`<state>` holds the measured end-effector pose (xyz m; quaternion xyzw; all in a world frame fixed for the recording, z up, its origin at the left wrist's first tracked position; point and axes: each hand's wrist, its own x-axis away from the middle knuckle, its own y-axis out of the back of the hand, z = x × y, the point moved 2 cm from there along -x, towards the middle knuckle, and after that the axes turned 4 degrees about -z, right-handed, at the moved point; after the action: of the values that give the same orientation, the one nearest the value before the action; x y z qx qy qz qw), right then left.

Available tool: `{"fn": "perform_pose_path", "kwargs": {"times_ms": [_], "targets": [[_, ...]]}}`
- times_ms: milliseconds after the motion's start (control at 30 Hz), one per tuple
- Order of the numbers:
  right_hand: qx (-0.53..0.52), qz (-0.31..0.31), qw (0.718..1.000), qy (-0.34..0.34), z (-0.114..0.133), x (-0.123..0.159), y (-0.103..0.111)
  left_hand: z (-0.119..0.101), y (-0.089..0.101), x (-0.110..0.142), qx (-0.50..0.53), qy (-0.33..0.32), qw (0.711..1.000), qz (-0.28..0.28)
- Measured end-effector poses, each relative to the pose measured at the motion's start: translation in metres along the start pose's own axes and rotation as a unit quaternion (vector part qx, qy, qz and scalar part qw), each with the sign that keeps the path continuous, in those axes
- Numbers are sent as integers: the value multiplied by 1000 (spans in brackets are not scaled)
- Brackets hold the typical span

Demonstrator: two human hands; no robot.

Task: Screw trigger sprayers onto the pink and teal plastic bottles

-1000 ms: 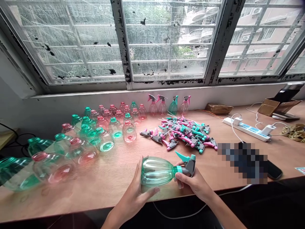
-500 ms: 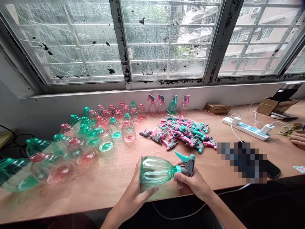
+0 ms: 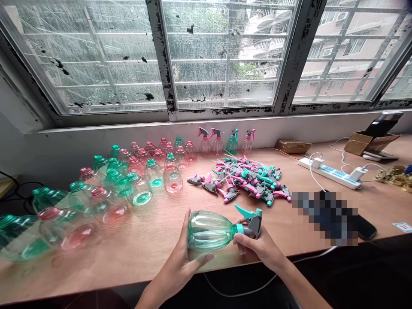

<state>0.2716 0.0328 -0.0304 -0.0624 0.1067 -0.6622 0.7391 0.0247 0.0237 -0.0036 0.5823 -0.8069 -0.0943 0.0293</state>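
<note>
A clear green spray bottle (image 3: 210, 231) lies sideways in the air over the front of the table, its neck pointing right. My left hand (image 3: 184, 259) is closed around its rounded base, thumb underneath. A grey and teal trigger spray head (image 3: 255, 223) sits on the neck, its teal lever upward. My right hand (image 3: 259, 245) pinches the teal collar between thumb and fingers; some of those fingers are hidden behind it. Just beyond the bottle lies a heap of pink, teal and grey spray heads (image 3: 247, 178) with thin tubes.
Headless green and pink bottles (image 3: 140, 195) stand in rows on the left. Several bottles with spray heads (image 3: 217, 143) line the back wall. To the right are a power strip (image 3: 331, 172), a black phone (image 3: 367, 226), a brown package (image 3: 293, 146) and an open cardboard box (image 3: 357, 143).
Both hands and the bottle keep nearly the same pose. Another person's hand at the right edge has left the view. The whole scene has shifted slightly left.
</note>
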Motion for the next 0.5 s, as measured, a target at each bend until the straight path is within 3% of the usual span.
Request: {"fn": "perform_pose_path", "kwargs": {"times_ms": [167,500], "targets": [[0,2,1000,-4,-1,1,1,-1,1,-2,-39,3,999,-10],[-22,-1,1000,-1,-3,-1,2,2,-1,-1,-21,-33,999,-3]]}}
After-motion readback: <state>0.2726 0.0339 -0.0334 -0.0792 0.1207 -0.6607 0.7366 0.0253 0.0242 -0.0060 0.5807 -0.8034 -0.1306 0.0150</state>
